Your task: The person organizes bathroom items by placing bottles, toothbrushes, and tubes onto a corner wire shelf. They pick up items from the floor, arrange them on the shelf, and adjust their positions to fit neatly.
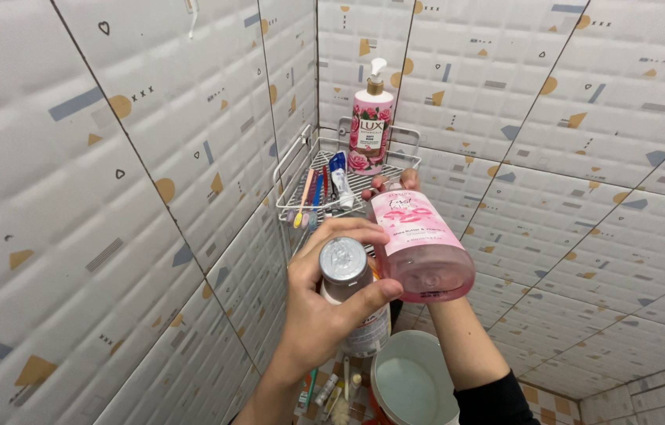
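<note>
My left hand [318, 315] grips a white bottle with a silver cap [346, 271], held upright in front of me. My right hand [397, 182] holds a clear pink bottle with a pink label [421, 244], tilted with its base toward the camera; only the fingertips show behind its far end. The two bottles touch side by side. Just beyond them a white wire corner shelf [301, 161] hangs on the tiled wall. On it stand a pink pump bottle [370, 122], several toothbrushes [309, 201] and a toothpaste tube [340, 181].
White patterned tiles cover both walls, meeting in a corner behind the shelf. A white bucket [415, 382] stands on the floor below my hands. Small tubes and bottles [328, 389] lie on the floor beside it.
</note>
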